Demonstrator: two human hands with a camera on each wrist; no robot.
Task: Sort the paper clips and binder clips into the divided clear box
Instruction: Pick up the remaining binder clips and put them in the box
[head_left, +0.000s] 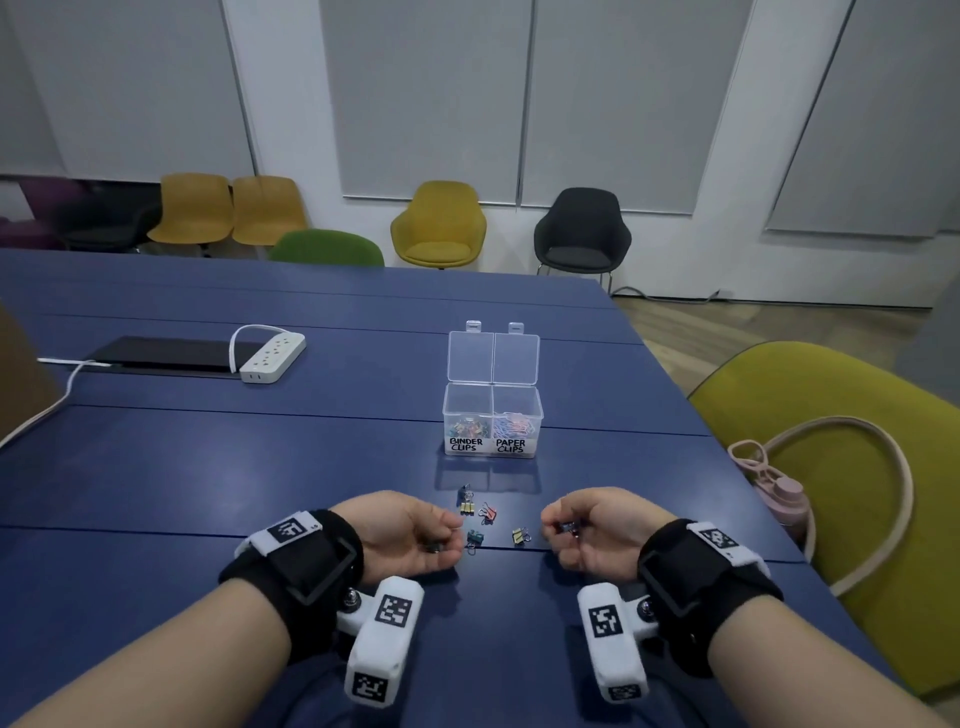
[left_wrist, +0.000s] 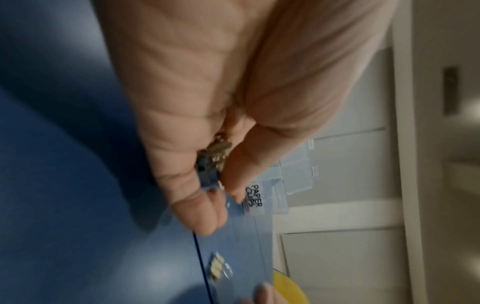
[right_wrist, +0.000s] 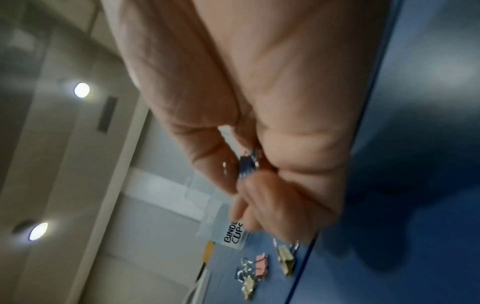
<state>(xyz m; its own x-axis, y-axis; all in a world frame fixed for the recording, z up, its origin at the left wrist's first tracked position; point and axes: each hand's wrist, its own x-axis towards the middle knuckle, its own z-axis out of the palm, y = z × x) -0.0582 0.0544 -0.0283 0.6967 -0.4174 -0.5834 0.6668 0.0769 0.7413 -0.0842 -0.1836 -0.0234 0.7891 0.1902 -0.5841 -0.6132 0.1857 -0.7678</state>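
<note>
Clear box: divided clear plastic box (head_left: 492, 428) stands on the dark blue table (head_left: 208, 467), both hinged lids raised at the back; left compartment labelled BINDER CLIPS holds coloured binder clips, right compartment labelled PAPER CLIPS holds coloured paper clips.
Table: the box sits past both hands, well apart from them, with the loose clips between.
Left hand: left hand (head_left: 410, 532) rests at the table just left of the loose clips, fingers curled inward around a dark binder clip (head_left: 432, 546); the left wrist view shows thumb and fingers (left_wrist: 197, 209) closed narrowly on a small bunch of clips, more than one colour, exact count unclear through blur.
Right hand: right hand (head_left: 597, 530) lies just right of the loose clips, thumb and fingertips pinching a blue binder clip (head_left: 569, 528) with silver wire handles; the grip is narrow, the other fingers curled in.
Loose clips: a yellow binder clip pair (head_left: 467, 506), an orange binder clip (head_left: 487, 513), a teal binder clip (head_left: 474, 538) and a yellow binder clip (head_left: 520, 535) lie on the table between the hands, near one another.
</note>
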